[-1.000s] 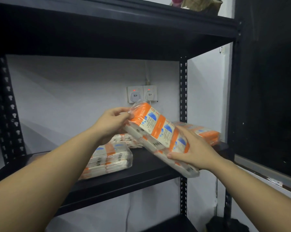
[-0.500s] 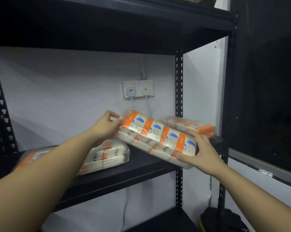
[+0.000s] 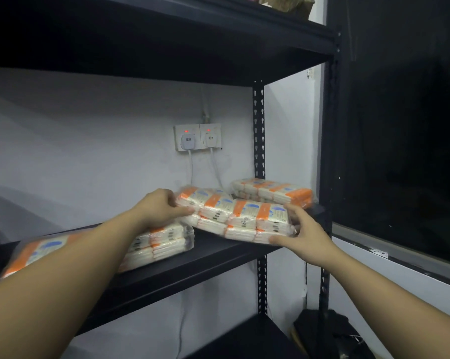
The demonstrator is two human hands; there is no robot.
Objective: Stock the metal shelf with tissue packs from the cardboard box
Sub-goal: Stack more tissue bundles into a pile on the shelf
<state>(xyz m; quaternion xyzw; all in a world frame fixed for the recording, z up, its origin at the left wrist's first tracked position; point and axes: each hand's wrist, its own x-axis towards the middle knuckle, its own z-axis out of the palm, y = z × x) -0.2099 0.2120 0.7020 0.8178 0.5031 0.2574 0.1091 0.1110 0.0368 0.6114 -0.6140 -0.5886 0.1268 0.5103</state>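
Note:
I hold an orange-and-white tissue pack point(image 3: 234, 215) flat, low over the black metal shelf point(image 3: 208, 255), its near edge at the shelf's front. My left hand point(image 3: 161, 207) grips its left end and my right hand point(image 3: 300, 233) grips its right front corner. Another tissue pack point(image 3: 273, 191) lies at the shelf's back right, just behind the held one. A third pack point(image 3: 164, 240) lies to the left, partly hidden by my left forearm, and a fourth point(image 3: 37, 251) sits at the far left. The cardboard box is out of view.
The upper shelf point(image 3: 167, 35) hangs dark overhead. Two wall sockets point(image 3: 198, 137) with plugs and white cables sit behind the shelf. A perforated upright post point(image 3: 259, 130) stands at the right, a dark window point(image 3: 400, 125) beyond it, and a black object point(image 3: 330, 330) below.
The pack has gone from steeply tilted to nearly flat and moved down and back onto the shelf, in front of the right rear pack. Both hands kept their hold.

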